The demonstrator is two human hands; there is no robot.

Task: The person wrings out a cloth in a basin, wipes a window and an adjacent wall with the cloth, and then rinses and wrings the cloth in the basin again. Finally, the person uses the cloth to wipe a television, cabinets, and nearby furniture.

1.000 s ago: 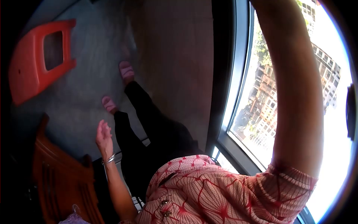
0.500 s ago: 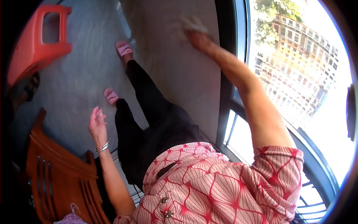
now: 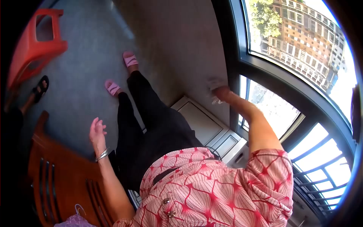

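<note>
room: grey floor (image 3: 83, 75), sunlit window (image 3: 297, 34) beyond the right fingers, dark frame (image 3: 261, 66) just beside them
right hand (image 3: 223, 93): fingers closed around whitish cloth-like item (image 3: 216, 101) (motion blur, exact grip unclear), near wall (image 3: 200, 49); contact can't tell
cloth-like item: at right fingers, above panelled cabinet (image 3: 200, 120) in view
left hand (image 3: 98, 134): holding nothing visible, fingers loosely curled, slightly apart; silver bracelet (image 3: 102, 154) at wrist
chair: wooden chair (image 3: 68, 162), below left fingers in view
stool: red stool (image 3: 23, 55), up and left of left fingers
other person: sandalled foot (image 3: 40, 89), left of left fingers
</note>
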